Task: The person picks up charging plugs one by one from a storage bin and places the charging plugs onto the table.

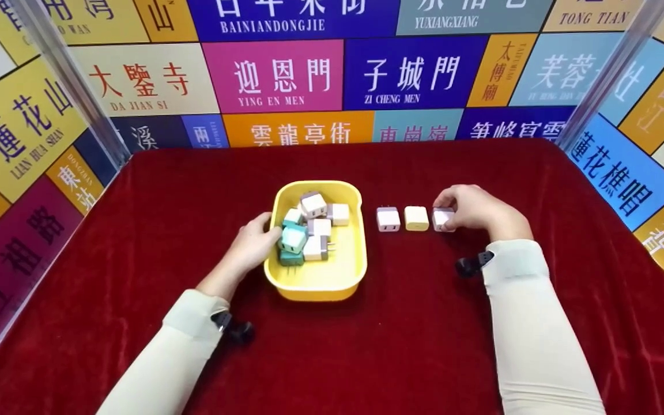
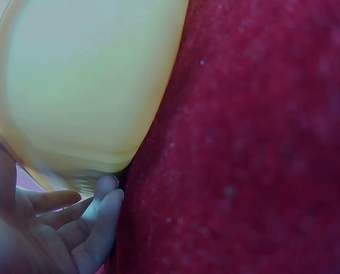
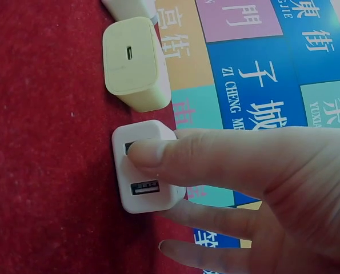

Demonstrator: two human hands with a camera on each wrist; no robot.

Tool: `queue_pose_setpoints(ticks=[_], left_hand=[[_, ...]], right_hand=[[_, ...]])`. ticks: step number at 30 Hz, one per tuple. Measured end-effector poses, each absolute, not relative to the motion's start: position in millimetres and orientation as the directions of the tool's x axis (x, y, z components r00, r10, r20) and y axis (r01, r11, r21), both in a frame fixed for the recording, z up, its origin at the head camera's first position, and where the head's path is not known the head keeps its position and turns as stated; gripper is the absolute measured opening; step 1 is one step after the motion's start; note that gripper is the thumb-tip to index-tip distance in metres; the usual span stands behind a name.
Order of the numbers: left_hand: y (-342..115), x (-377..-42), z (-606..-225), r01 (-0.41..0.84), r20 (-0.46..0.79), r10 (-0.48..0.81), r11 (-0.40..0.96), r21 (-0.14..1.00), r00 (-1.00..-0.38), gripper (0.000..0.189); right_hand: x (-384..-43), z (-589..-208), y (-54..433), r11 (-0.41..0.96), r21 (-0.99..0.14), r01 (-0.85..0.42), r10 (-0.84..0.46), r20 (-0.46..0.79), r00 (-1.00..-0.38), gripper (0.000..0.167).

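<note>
A white and grey charger plug [image 1: 442, 220] with two USB ports stands on the red cloth, the rightmost in a row of three. My right hand [image 1: 476, 208] pinches it, the thumb lying over one port in the right wrist view. Left of it come a cream charger plug [image 1: 416, 219] with a single port and another white and grey charger plug [image 1: 388, 220]. My left hand [image 1: 256, 242] grips the left side of a yellow plastic basin [image 1: 314, 293], its fingers against the outer wall. Several white and grey chargers and green chargers [image 1: 294, 237] lie heaped inside.
Dark red cloth [image 1: 401, 346] covers the table. Colourful panels with place names [image 1: 286, 75] stand along the back and both sides. Clear upright posts [image 1: 614, 75] rise at the two back corners.
</note>
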State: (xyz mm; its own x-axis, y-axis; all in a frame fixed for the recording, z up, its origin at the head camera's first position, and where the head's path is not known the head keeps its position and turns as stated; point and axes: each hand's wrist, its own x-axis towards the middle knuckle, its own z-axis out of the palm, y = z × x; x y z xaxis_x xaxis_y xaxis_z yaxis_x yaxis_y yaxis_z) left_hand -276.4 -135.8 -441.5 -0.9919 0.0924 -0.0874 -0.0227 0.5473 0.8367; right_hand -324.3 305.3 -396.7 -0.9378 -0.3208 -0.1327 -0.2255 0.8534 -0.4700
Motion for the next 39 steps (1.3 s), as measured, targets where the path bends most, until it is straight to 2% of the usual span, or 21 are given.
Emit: queue_pose_setpoints(ticks=[14, 39], left_hand=[[-135, -278, -441, -0.02, -0.086, 0.093, 0.555, 0.832, -0.992, 0.052], [-136, -277, -442, 0.0, -0.061, 0.09, 0.561, 0.828, -0.994, 0.052]], right_hand=[[-324, -395, 305, 0.855, -0.474, -0.212, -0.309, -0.137, -0.941, 0.042], [-318, -371, 294, 0.829, -0.494, -0.263, -0.337, -0.066, -0.939, 0.044]])
